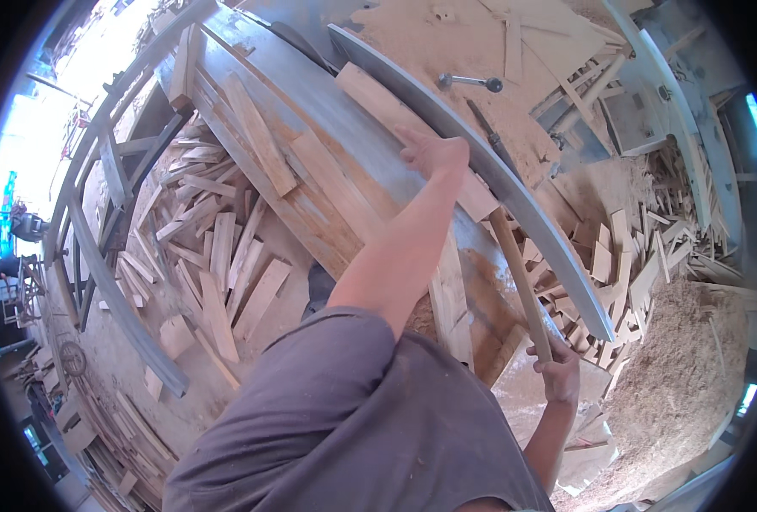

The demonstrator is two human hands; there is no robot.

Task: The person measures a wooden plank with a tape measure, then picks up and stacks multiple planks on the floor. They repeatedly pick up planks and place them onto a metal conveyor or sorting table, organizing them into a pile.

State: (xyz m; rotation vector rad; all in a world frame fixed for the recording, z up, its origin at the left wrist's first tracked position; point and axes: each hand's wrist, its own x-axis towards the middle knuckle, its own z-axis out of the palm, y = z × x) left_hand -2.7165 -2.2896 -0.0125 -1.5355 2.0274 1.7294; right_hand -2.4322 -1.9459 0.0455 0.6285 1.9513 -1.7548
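A pale wooden board [377,98] lies along a long grey metal fence [515,183] on the machine table. My left hand [436,156] rests over the board's middle, index finger extended and the other fingers bent around its near edge, holding it by the fence. Low on the right, my right hand [557,373] is closed around the lower end of a slim wooden stick [519,273]. The stick slants up, and its upper end meets or lies very close to the board's near end. The board's underside is hidden.
Loose wood strips [259,132] lie on the table's left side. Offcuts pile on the floor at left [212,247] and beyond the fence [604,256]. A sawdust heap [677,384] is at lower right. A knobbed metal handle [470,83] sits behind the fence.
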